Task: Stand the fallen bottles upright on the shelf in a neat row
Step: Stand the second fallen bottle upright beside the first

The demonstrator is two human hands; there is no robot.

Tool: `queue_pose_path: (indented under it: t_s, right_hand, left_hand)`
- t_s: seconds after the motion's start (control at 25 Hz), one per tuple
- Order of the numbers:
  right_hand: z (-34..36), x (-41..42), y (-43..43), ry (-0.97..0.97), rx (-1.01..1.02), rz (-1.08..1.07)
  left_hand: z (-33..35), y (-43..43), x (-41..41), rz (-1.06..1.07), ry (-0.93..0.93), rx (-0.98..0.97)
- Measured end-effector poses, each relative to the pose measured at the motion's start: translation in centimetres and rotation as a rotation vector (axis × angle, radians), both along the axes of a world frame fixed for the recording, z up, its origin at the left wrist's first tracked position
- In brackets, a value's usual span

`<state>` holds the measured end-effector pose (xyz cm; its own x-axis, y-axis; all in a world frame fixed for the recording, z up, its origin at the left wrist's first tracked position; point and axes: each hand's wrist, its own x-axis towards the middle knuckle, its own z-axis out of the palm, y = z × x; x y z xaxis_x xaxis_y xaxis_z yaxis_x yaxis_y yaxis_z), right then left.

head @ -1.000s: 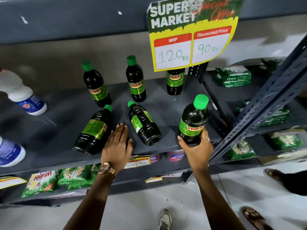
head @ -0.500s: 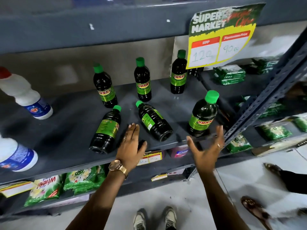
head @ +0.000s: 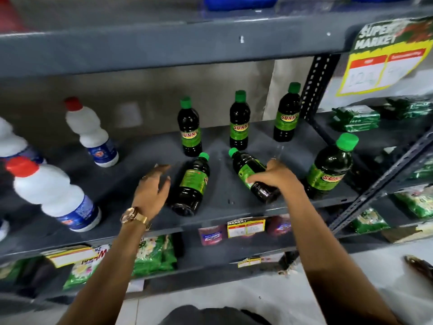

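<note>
Two dark green-capped bottles lie on their sides on the grey shelf (head: 234, 208). My right hand (head: 275, 178) is closed over the right fallen bottle (head: 246, 167), its cap pointing back left. The left fallen bottle (head: 193, 186) lies untouched, and my left hand (head: 152, 193), fingers spread and holding nothing, hovers just to its left. Three bottles stand upright at the back: back-left bottle (head: 189, 130), back-middle bottle (head: 239, 123) and back-right bottle (head: 287, 114). Another upright bottle (head: 329, 170) stands at the shelf's front right.
White red-capped bottles (head: 91, 134) (head: 50, 195) stand and lean on the shelf's left. A slanted metal upright (head: 384, 179) crosses at the right. A price sign (head: 384, 55) hangs from the upper shelf. Green packets (head: 356, 118) fill the neighbouring rack, and detergent packs (head: 152, 254) sit below.
My right hand let go of the front-right bottle, now standing, and moved left onto the right fallen bottle. My left hand lifted off the shelf to beside the left fallen bottle. The view panned left.
</note>
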<state>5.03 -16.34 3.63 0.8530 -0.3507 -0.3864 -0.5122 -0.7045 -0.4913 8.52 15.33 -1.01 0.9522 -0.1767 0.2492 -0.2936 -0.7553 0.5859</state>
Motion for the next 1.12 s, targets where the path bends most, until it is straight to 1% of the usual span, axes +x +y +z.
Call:
queue_pose_path:
  t_s: [0.04,0.08,0.12,0.16,0.24,0.36,0.4,0.48,0.56,0.68,0.76,0.84,0.92,1.0,1.12]
  right_hand:
    - [0.0,0.5,-0.4,0.027,0.153,-0.015]
    - [-0.2,0.6,-0.5,0.026,0.254,-0.036]
    - [-0.6,0.5,-0.5,0.003,0.276,-0.043]
    - [-1.3,0.4,-0.3,-0.044,0.252,-0.048]
    - [-2.9,0.3,0.4,-0.252,0.220,-0.081]
    - [-4.9,0.6,2.1,-0.695,0.294,-0.183]
    - [-5.4,0.8,2.7,-0.783,0.329,-0.216]
    - [-6.1,1.4,3.8,-0.863,0.400,-0.302]
    - [-6.8,2.1,4.2,-0.892,0.441,-0.352]
    - [-8.1,2.1,3.2,-0.885,0.429,-0.273]
    - [-9.0,1.4,2.4,-0.834,0.390,-0.233]
    - [-8.9,1.2,2.6,-0.830,0.342,-0.230]
    - [-8.1,2.0,3.4,-0.868,0.281,-0.287]
    - [-7.5,2.9,4.0,-0.861,0.226,-0.334]
    - [-8.4,2.7,3.1,-0.830,0.310,-0.225]
  left_hand:
    - [-0.8,0.7,0.8,0.019,0.065,0.024]
    - [-1.5,1.0,1.4,0.013,0.117,0.062]
    - [-2.3,1.2,1.8,-0.002,0.148,0.106]
    - [-2.9,1.2,2.1,-0.012,0.158,0.146]
    - [-3.6,0.9,2.5,-0.012,0.127,0.194]
    - [-4.2,0.8,2.9,-0.015,0.066,0.265]
    - [-4.3,0.8,3.0,-0.008,0.066,0.273]
    - [-4.4,0.9,3.0,0.002,0.065,0.274]
    - [-4.5,1.0,3.0,-0.002,0.053,0.268]
    - [-4.5,0.9,2.9,-0.015,0.045,0.263]
    - [-4.5,0.9,3.0,-0.007,0.048,0.253]
    - [-4.6,0.8,3.0,0.000,0.043,0.242]
    - [-4.7,0.9,2.9,0.000,0.043,0.237]
    - [-4.5,0.8,2.9,0.002,0.047,0.238]
    - [-4.3,0.7,2.8,0.005,0.052,0.240]
